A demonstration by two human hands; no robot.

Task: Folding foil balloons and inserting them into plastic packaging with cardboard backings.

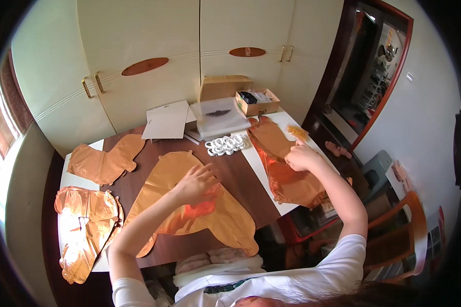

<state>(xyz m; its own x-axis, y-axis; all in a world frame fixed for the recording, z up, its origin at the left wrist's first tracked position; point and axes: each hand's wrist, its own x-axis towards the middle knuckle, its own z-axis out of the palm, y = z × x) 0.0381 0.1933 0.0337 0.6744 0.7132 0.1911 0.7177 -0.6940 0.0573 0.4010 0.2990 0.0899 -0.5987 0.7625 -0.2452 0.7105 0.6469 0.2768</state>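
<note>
A flat, deflated golden foil balloon (220, 217) lies on the table in front of me. My left hand (197, 184) is over its middle, fingers spread and holding nothing; I cannot tell whether it touches the foil. Farther right, my right hand (300, 156) is closed, fingertips pinched low over a stack of flat copper foil balloons (287, 176). What the pinch holds, if anything, is hidden. Just beyond that hand sits a small yellow-orange packet (296, 133).
More flat foil balloons (105, 158) lie at the left, with a shiny one (84, 225) nearer me. White rings (225, 145), a clear plastic bag (220, 117), white boards (166, 120) and a cardboard box (258, 105) are at the back. A wooden chair (412, 230) stands right.
</note>
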